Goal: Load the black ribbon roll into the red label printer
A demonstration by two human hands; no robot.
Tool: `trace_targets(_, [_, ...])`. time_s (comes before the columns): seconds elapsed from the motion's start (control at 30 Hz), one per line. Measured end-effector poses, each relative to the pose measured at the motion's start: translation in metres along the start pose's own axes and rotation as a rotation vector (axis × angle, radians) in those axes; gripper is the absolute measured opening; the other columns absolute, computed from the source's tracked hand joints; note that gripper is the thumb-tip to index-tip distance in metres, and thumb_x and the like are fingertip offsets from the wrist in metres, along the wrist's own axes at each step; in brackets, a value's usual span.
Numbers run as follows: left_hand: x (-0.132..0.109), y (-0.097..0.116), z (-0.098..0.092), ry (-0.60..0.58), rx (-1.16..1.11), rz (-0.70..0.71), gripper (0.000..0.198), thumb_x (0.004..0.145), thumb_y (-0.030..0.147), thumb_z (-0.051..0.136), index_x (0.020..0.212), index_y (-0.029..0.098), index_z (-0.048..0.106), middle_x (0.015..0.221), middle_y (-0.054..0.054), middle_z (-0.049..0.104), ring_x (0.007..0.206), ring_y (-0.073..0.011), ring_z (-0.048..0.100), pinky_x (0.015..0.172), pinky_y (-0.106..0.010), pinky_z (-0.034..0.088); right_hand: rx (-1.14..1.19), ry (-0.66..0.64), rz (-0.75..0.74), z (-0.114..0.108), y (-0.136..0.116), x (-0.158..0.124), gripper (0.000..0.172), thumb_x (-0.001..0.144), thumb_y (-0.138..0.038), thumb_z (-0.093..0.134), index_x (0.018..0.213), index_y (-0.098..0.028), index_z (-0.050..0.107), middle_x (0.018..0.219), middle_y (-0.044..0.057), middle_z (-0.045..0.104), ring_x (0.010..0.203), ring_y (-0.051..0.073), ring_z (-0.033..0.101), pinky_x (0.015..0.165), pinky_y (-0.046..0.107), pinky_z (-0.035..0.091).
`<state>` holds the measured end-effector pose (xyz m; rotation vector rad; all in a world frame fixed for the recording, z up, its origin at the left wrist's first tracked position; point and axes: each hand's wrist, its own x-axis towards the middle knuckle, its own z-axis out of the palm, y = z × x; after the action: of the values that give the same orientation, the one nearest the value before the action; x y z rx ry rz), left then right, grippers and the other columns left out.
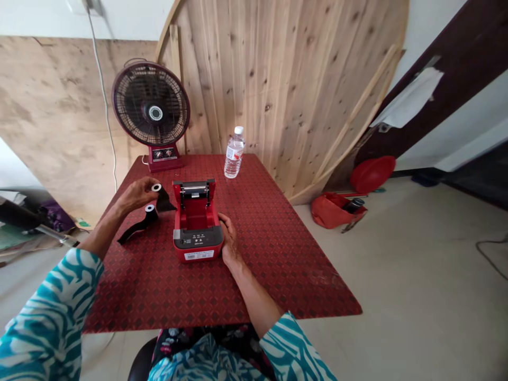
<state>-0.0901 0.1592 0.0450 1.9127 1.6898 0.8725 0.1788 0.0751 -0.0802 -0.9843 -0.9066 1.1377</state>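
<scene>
A small boxy machine (198, 238) of red and dark grey plastic sits on the table (278, 275), its lid tipped up and its smooth red hollow showing a thin metal bar and a dark roller inside the lid. The person's left hand (137, 196) pinches a black roll (157, 189) with a pale round end, held up just left of the lid; a dark, limp strip hangs off it toward the machine's side. The right hand (230, 238) lies against the machine's right wall, fingers bent, though I can't tell how firmly it grips.

A second roll (150, 209), also black with a white ring at its end, rests on the table by the left forearm, trailing a wavy ribbon across the space between that arm and the machine. The tabletop is covered in deep red with a fine diamond pattern.

Behind, a maroon fan (153, 106) with a round wire cage stands at the far left corner, and a clear ribbed bottle (234, 153) with a white cap is at the back edge. Beyond them leans a big rounded panel (293, 79) of knotty pale planks, and a soft red bag (333, 209) slumps on the floor to the right
</scene>
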Motion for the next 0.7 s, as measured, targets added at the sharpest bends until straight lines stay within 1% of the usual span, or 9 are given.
trace_targets(0.17, [0.013,-0.017,0.029,-0.08,0.099,-0.07,0.018,0.057,0.019,0.064,0.075,0.02,0.065,0.069,0.0,0.067,0.078,-0.0235,0.065,0.076,-0.031,0.047,-0.004,0.013,0.012,0.0,0.0,0.0,0.036,0.079,-0.044,0.057,0.107,-0.023,0.066,0.113,0.005,0.069,0.106,0.024,0.061,0.09,0.038,0.046])
trace_targets(0.27, [0.015,-0.022,0.033,-0.132,0.094,-0.087,0.018,0.057,0.021,0.066,0.075,0.02,0.066,0.068,-0.001,0.067,0.075,-0.0239,0.064,0.073,-0.031,0.047,-0.017,0.016,0.003,0.0,0.001,0.001,0.035,0.079,-0.043,0.057,0.106,-0.023,0.067,0.112,0.005,0.069,0.108,0.024,0.06,0.091,0.037,0.046])
trace_targets(0.33, [0.014,-0.025,0.028,-0.175,0.06,-0.083,0.03,0.057,0.024,0.069,0.086,0.019,0.068,0.074,-0.002,0.07,0.078,-0.024,0.065,0.073,-0.031,0.048,-0.015,0.013,0.004,0.0,0.002,0.001,0.035,0.08,-0.043,0.057,0.107,-0.023,0.067,0.112,0.004,0.069,0.109,0.024,0.06,0.09,0.037,0.047])
trace_targets(0.4, [0.01,-0.03,0.017,-0.205,0.012,-0.076,0.043,0.059,0.031,0.07,0.1,0.019,0.068,0.086,-0.004,0.074,0.085,-0.0245,0.066,0.074,-0.03,0.05,-0.01,0.011,0.002,0.0,0.003,0.001,0.035,0.08,-0.044,0.057,0.108,-0.024,0.067,0.112,0.004,0.07,0.11,0.024,0.06,0.089,0.037,0.047])
trace_targets(0.43, [0.008,-0.034,0.01,-0.212,-0.012,-0.075,0.047,0.06,0.035,0.071,0.104,0.019,0.068,0.092,-0.006,0.074,0.089,-0.025,0.066,0.076,-0.031,0.051,-0.012,0.01,-0.002,-0.001,0.003,0.001,0.035,0.081,-0.044,0.057,0.108,-0.024,0.067,0.112,0.004,0.07,0.111,0.024,0.059,0.089,0.037,0.048])
trace_targets(0.5, [0.0,-0.043,-0.006,-0.217,-0.047,-0.082,0.046,0.061,0.041,0.071,0.101,0.018,0.069,0.099,-0.008,0.075,0.096,-0.0265,0.066,0.08,-0.032,0.051,-0.016,0.009,-0.014,-0.001,0.004,0.002,0.034,0.081,-0.044,0.057,0.108,-0.024,0.067,0.112,0.004,0.07,0.112,0.024,0.059,0.089,0.037,0.048])
trace_targets(0.57, [-0.01,-0.053,-0.018,-0.236,-0.073,-0.098,0.042,0.057,0.042,0.074,0.092,0.019,0.072,0.095,-0.009,0.076,0.095,-0.0277,0.067,0.081,-0.033,0.052,-0.02,0.002,-0.027,-0.002,0.004,0.001,0.034,0.082,-0.044,0.057,0.108,-0.024,0.067,0.111,0.004,0.071,0.112,0.024,0.059,0.089,0.037,0.048])
trace_targets(0.63, [-0.02,-0.06,-0.023,-0.269,-0.102,-0.107,0.041,0.054,0.04,0.077,0.089,0.02,0.073,0.088,-0.007,0.076,0.089,-0.0277,0.068,0.078,-0.033,0.053,-0.022,-0.006,-0.038,-0.002,0.005,0.001,0.034,0.082,-0.044,0.057,0.109,-0.024,0.067,0.11,0.003,0.071,0.11,0.024,0.06,0.089,0.037,0.048])
trace_targets(0.7, [-0.03,-0.062,-0.021,-0.291,-0.135,-0.103,0.042,0.054,0.037,0.078,0.093,0.022,0.074,0.087,-0.004,0.076,0.086,-0.0267,0.069,0.076,-0.032,0.053,-0.025,-0.01,-0.046,-0.002,0.005,0.001,0.034,0.082,-0.043,0.057,0.108,-0.024,0.067,0.108,0.003,0.071,0.109,0.024,0.06,0.089,0.037,0.048])
